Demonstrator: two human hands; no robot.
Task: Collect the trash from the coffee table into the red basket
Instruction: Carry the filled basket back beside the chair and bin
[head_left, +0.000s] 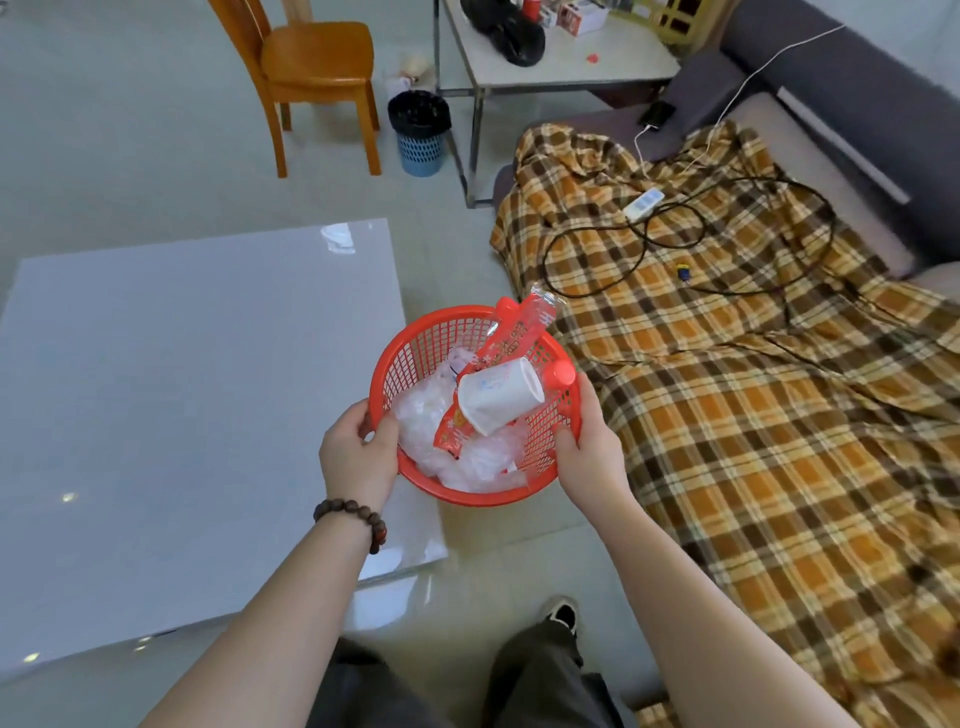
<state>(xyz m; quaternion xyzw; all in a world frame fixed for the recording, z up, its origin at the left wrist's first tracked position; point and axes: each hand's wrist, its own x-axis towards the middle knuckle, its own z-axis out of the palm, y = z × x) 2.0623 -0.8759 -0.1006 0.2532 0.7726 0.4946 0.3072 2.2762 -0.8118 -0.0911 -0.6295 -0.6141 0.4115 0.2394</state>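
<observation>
I hold the round red basket (415, 348) in the air between the coffee table and the sofa. My left hand (358, 452) grips its near left rim; my right hand (589, 436) grips its right rim. Inside lie a white paper cup (501, 395) on its side, a plastic bottle with a red label (511, 335) poking over the far rim, a red wrapper (451, 434), a red cap (562, 374) and crumpled clear plastic (483, 465). The glossy white coffee table (182, 405) lies to the left, its top bare apart from a reflection.
A sofa with an orange plaid blanket (753, 415), cables and a power strip (644, 203) is on the right. Farther off stand a wooden chair (317, 67), a blue bin with a black liner (420, 132) and a side table (561, 62) with clutter. My legs and shoe (563, 616) are below.
</observation>
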